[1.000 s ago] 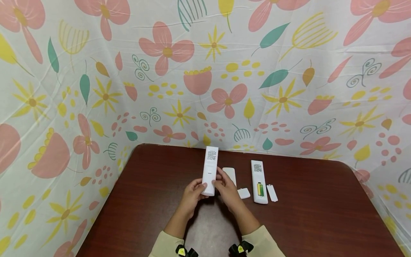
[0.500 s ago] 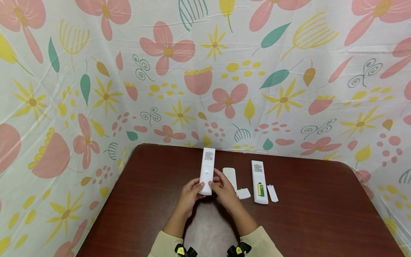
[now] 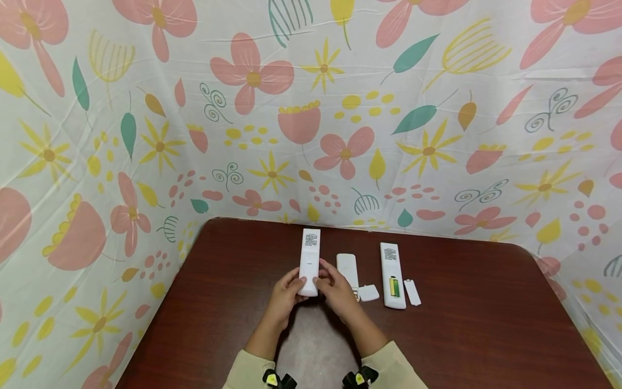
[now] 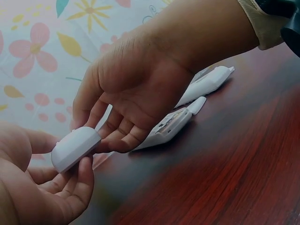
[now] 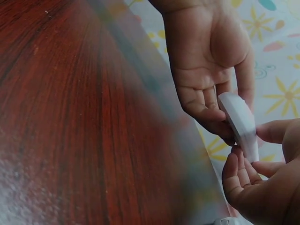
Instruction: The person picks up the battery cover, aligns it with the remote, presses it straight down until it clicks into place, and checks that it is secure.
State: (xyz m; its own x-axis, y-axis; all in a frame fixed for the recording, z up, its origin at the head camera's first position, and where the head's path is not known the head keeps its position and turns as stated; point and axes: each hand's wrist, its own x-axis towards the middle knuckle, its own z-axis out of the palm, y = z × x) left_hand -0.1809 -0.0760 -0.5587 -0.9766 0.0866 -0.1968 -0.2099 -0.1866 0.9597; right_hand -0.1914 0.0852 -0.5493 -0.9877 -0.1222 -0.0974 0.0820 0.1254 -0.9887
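Note:
Both hands hold a white remote control, back side up, above the table. My left hand grips its lower left edge, thumb on the back. On the opposite edge my right hand pinches it, thumb also on the back. In the left wrist view, a thin white strip stands up at the held remote's edge beside the right fingers; I cannot tell whether it is a battery cover. The right wrist view shows the remote side-on between both hands, its back mostly hidden.
Right of the hands lie a second white remote with a battery cover and a third remote. Green-and-yellow batteries show in its open compartment; another cover lies beside it. Flowered cloth bounds the brown table.
Both hands have brought the held remote slightly left and nearer the person. More of the second remote's lower end now shows past the right hand. The other remotes and covers lie unmoved.

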